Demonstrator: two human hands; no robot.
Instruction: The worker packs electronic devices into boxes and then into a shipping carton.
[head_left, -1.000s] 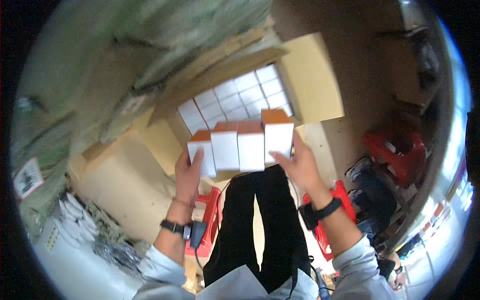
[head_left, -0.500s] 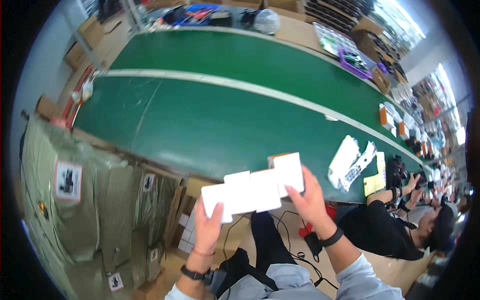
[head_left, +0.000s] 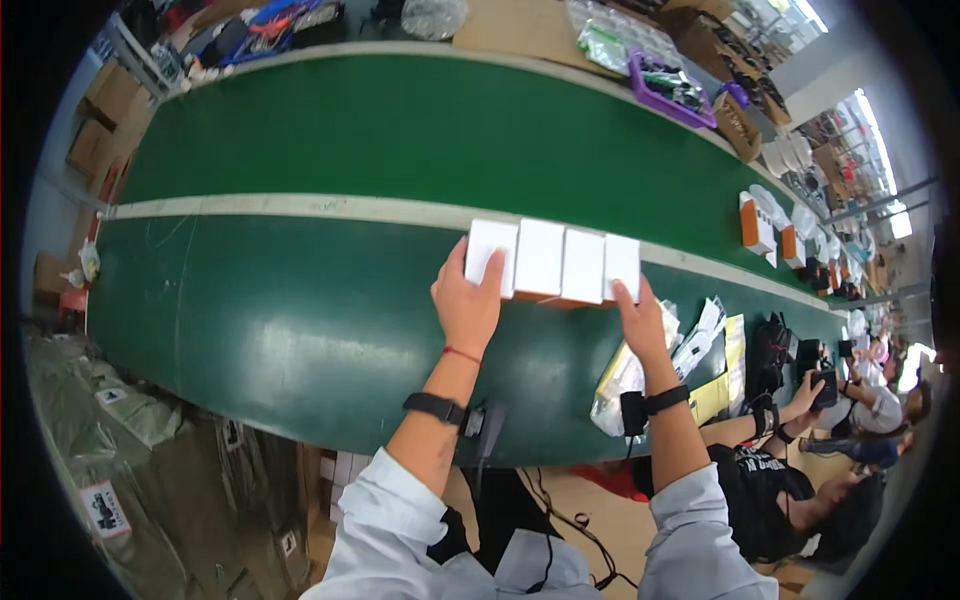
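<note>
White boxes point(head_left: 552, 262): 4 in a row, above the green counter point(head_left: 300, 310).
Left hand point(head_left: 467, 300): grips the row's left end.
Right hand point(head_left: 640, 318): grips the right end.

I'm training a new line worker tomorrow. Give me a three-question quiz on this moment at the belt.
1. True or false: the left hand and right hand hold the row of white boxes from its two ends.
2. How many boxes are in the row?
3. What lies right of the right hand? A) clear bags B) a hammer C) a cup

Key: 1 true; 2 four; 3 A
</note>
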